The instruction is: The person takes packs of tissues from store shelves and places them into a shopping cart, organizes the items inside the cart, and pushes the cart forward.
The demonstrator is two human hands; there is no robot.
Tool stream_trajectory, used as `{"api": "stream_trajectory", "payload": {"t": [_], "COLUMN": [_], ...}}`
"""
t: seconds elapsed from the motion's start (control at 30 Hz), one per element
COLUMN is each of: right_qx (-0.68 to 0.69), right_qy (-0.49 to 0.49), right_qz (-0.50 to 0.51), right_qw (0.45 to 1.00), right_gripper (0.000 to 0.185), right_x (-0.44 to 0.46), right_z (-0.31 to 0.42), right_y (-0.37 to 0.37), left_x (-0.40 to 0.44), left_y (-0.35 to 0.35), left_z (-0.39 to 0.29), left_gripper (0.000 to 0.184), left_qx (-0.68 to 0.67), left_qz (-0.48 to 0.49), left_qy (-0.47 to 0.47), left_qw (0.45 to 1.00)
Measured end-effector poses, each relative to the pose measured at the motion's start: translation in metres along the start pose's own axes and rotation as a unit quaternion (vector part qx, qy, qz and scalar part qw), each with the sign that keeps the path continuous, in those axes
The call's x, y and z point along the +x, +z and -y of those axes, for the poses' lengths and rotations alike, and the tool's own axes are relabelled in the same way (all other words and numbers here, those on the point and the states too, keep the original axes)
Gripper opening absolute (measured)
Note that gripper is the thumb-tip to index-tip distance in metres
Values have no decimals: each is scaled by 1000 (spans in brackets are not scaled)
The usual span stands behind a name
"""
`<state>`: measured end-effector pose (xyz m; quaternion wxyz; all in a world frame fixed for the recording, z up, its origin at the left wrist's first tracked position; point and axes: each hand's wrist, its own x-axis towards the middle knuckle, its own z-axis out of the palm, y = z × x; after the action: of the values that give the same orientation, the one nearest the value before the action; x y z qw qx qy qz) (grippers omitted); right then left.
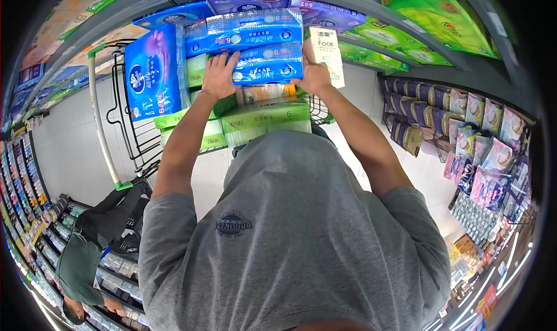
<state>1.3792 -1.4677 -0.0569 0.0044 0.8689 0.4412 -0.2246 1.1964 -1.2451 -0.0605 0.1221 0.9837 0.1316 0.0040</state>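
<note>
My left hand point(220, 74) presses against the left end of a blue tissue pack point(270, 64), its fingers curled over that edge. At the opposite end, my right hand point(314, 74) grips the same pack, its fingers partly hidden beside a cream pack marked "Face" point(326, 58). Behind lies another long blue pack point(246, 30). A larger blue tissue pack point(154, 73) stands to the left. Green tissue packs point(267, 122) are stacked beneath and closer to my body. All of these sit in or on a black wire cart point(130, 128).
A white pole with green ends point(102, 116) stands at the cart's left. Shelves of tissue packs point(438, 17) curve ahead. Bagged goods point(493, 157) hang on a rack at right. Another person point(93, 250) is at the lower left, near stocked shelves.
</note>
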Motion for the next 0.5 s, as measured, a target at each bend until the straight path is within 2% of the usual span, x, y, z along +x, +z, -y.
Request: {"api": "stream_trajectory", "payload": {"t": [0.1,0.2,0.27,0.33,0.37,0.4,0.43,0.47,0.5], "right_qx": [6,4,11,21,51,81,82,131,179], "right_qy": [5,18,12,8,-17,-43,-43,-51,-61], "right_qz": [4,34,14,-2,-88,-171,-171,-241,-308], "right_qw": [1000,999,1000,1000,995,981,981,960,932], "right_gripper": [86,86,87,87,82,78,78,71,65], "right_x": [2,4,5,2,-3,-9,-17,-27,-36], "right_z": [2,4,2,0,-1,0,1,4,7], "right_y": [0,-4,-2,5,8,10,13,12,13], "left_x": [1,0,-10,-26,-35,-46,-57,-68,-80], "left_y": [-4,-2,0,0,-6,-6,-2,2,6], "left_z": [-5,-10,-17,-25,-30,-34,-36,-37,-38], "left_gripper": [99,99,98,97,84,84,68,53,53], "left_qx": [8,10,8,-33,-48,-47,-88,-128,-128], "left_qz": [47,31,-4,-112,-134,-133,-184,-234,-234], "left_qy": [-50,-80,-84,-111,-113,-112,-118,-125,-128], "left_qw": [998,996,996,987,983,984,972,956,955]}}
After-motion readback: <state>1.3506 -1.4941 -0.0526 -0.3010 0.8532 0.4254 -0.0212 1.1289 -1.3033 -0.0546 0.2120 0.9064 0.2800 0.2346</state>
